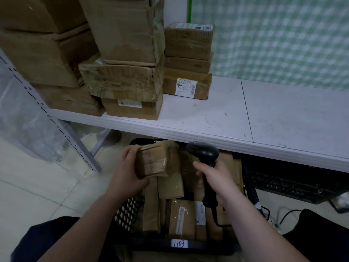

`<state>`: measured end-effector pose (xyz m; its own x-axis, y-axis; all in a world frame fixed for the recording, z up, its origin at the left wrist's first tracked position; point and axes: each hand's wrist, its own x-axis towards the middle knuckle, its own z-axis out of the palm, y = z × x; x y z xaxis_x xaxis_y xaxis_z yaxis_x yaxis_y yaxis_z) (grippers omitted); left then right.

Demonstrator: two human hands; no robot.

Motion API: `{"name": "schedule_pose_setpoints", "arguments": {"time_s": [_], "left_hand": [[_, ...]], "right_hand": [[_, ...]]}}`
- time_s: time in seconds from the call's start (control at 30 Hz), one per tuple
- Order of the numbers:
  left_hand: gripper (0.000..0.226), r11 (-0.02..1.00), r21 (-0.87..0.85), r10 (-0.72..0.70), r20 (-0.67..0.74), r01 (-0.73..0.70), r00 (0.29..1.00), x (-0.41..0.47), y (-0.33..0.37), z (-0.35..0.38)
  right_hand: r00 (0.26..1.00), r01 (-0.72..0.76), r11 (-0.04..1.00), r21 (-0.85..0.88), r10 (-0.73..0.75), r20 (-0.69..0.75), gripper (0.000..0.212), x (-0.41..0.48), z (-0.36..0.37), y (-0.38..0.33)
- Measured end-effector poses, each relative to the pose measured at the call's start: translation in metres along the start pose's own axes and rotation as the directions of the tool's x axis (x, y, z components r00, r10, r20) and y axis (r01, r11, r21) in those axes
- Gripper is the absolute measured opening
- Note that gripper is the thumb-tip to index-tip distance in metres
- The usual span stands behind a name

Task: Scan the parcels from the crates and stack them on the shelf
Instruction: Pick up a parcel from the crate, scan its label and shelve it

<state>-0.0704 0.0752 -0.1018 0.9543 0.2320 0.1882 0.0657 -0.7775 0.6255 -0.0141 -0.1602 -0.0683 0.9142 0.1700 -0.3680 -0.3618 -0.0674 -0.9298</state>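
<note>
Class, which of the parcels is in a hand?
The taped parcel gripped by the left hand, above the crate; the others lie in the crate or stand on the shelf.

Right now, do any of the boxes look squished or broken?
Yes. On the shelf, the taped box second from the bottom of the middle stack looks crushed: its sides bulge and the tape is wrinkled under the big box on top.

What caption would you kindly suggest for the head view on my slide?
The left hand holds a taped parcel over the crate while the right hand grips the scanner.
</note>
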Motion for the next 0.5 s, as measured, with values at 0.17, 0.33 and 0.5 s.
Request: {"name": "schedule_pose_setpoints", "arguments": {"time_s": [0.17,0.33,0.5], "left_hand": [[0.091,0.973,-0.219,-0.067,0.002,0.066,0.998,-0.006,0.009,-0.025],[0.068,0.653,-0.713,-0.182,0.177,0.253,0.967,-0.019,0.029,-0.029],[0.065,0.444,-0.788,-0.158,0.400,0.427,0.903,-0.026,0.041,-0.026]], "right_hand": [[0.999,0.046,0.989,0.139,-0.043,-0.023,0.019,-0.012,-0.006,-0.010],[0.998,0.049,0.969,0.243,-0.039,-0.043,0.027,-0.018,-0.012,-0.016],[0.995,0.076,0.935,0.346,-0.047,-0.093,0.026,-0.022,-0.019,-0.024]]}}
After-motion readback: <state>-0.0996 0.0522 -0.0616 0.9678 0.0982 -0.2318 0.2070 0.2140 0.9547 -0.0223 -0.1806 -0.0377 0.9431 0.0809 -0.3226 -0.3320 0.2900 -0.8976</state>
